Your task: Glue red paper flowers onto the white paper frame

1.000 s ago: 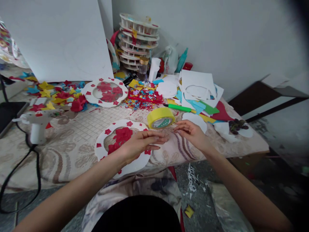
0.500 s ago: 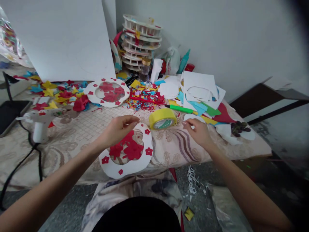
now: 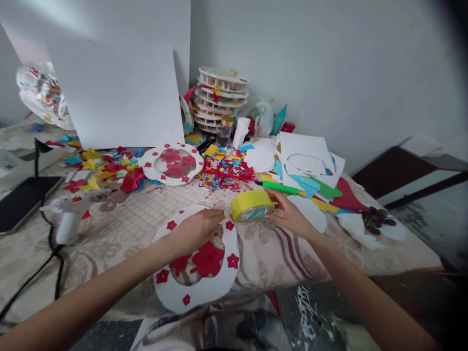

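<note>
A roll of yellow tape (image 3: 251, 204) stands on its edge on the cloth, its green-and-white label facing me. My right hand (image 3: 287, 213) closes on the roll's right side, thumb and fingers around its edge. My left hand (image 3: 199, 226) lies over the upper part of a white cut-out frame (image 3: 224, 280) decorated with small red flowers. Its fingers are pressed together, their tips close to the tape; anything between them is hidden. Large red flowers (image 3: 208, 260) fill the frame's opening. A white cut-out shape (image 3: 310, 213) lies beside my right hand.
A similar frame (image 3: 146, 166) lies farther back beside scraps and small flowers. At left are a glue gun (image 3: 71, 219), its cord and a phone (image 3: 32, 195). A green cutter (image 3: 280, 187) and paper sheets lie at right. A tiered white stand (image 3: 221, 100) rises behind.
My right hand has moved left onto the tape roll and closed on it. My left hand has come down over the frame. The camera view has tilted up and shifted left.
</note>
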A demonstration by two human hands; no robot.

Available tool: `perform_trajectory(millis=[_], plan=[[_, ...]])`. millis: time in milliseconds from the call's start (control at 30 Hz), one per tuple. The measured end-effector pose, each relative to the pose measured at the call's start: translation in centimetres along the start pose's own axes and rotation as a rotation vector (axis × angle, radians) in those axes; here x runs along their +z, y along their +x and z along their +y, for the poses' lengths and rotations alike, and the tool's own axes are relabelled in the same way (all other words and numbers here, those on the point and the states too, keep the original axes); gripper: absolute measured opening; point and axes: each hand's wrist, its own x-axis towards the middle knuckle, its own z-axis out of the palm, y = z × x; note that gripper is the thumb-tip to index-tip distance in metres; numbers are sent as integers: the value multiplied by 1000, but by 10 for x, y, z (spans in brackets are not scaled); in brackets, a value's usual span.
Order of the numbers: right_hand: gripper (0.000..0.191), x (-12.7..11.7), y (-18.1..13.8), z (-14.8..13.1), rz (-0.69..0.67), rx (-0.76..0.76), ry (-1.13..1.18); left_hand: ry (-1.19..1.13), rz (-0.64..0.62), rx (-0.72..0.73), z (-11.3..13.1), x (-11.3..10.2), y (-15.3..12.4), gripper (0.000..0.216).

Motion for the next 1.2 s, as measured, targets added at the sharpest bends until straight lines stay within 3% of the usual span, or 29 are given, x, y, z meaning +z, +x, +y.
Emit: perform_trajectory(millis=[200, 300, 400, 500, 600, 733, 867, 1000, 1200], plan=[[57, 5, -2, -5, -13, 23, 40, 164, 3, 77, -9, 12, -4, 40], [60, -6, -1, -3, -107, -10, 117, 206, -49, 85, -6, 9, -5, 38], [42, -24, 5, 5, -103, 46, 142, 208, -75, 83, -2, 4, -5, 38], [25, -34, 15, 15, -22, 169, -123, 237, -94, 92, -1, 4, -5, 36], [17, -28, 24, 21, -75, 169, -371, 258, -90, 99, -3, 8, -5, 37], [19, -13, 30, 22, -145, 192, -447, 195, -88, 89, -4, 9, -6, 38], [25, -15, 26, 22, -122, 239, -454, 116, -82, 45, -3, 7, -6, 37], [35, -29, 9, 28, -88, 332, -219, 84, -66, 67, -5, 7, -7, 35], [22, -37, -14, 30, 12, 371, 306, 65, -37, 76, -8, 7, -4, 35]])
